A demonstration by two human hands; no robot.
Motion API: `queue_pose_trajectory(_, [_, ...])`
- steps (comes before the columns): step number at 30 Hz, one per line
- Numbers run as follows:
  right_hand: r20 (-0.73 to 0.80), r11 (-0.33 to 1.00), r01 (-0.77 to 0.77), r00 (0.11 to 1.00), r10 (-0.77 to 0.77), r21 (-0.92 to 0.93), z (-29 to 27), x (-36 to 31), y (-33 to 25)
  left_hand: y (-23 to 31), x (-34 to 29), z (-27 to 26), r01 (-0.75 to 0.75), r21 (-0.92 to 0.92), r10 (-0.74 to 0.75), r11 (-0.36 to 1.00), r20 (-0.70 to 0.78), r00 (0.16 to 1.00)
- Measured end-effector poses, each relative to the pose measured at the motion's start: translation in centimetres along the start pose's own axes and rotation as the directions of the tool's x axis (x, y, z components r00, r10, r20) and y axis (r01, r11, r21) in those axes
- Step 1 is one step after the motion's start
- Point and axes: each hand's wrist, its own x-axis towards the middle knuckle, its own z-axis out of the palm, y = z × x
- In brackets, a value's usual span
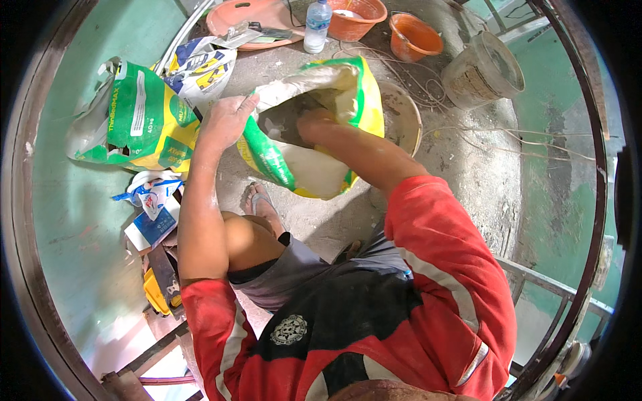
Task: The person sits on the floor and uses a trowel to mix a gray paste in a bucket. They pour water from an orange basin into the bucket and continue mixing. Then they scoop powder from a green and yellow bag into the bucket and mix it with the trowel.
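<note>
A large green, yellow and white bag stands open in front of me with its mouth facing up. My left hand grips the left rim of this bag, fingers folded over the edge. Deep inside the mouth is my right hand; its fingers are hidden in the shadow, so what they hold does not show. Grey powder seems to lie within. Behind the bag's right side, a round bucket is partly covered.
A second green and yellow bag leans at the left wall. Beyond are a water bottle, orange basins and a pinkish tub. A dirty white bucket stands right, near loose cable. A metal ladder-like frame is at lower right.
</note>
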Motion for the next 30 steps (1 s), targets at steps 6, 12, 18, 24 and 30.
queue_pose_trajectory(6, [-0.014,0.948,-0.103,0.994,0.112,0.301,3.4,0.7,2.2,-1.8,-0.2,-0.1,-0.011,0.028,0.012,1.000,-0.031,0.999])
queue_pose_trajectory(12, [-0.537,0.955,0.009,0.828,0.158,0.296,10.9,5.8,3.7,-0.7,0.3,-0.5,-0.087,0.026,0.086,0.996,0.031,0.996])
queue_pose_trajectory(18, [-0.289,0.905,0.155,0.957,-0.038,0.395,7.6,2.9,3.3,-0.8,0.2,0.0,-0.116,0.022,0.115,0.993,0.053,0.992])
queue_pose_trajectory(24, [-0.204,0.865,0.173,0.975,-0.084,0.472,9.5,5.0,1.9,-0.5,0.7,0.4,-0.087,0.074,0.079,0.993,0.098,0.992])
queue_pose_trajectory(30, [-0.533,0.400,0.506,0.844,-0.049,0.764,1.5,0.5,-3.2,-1.6,-0.6,0.1,-0.037,0.059,0.035,0.998,0.030,0.999])
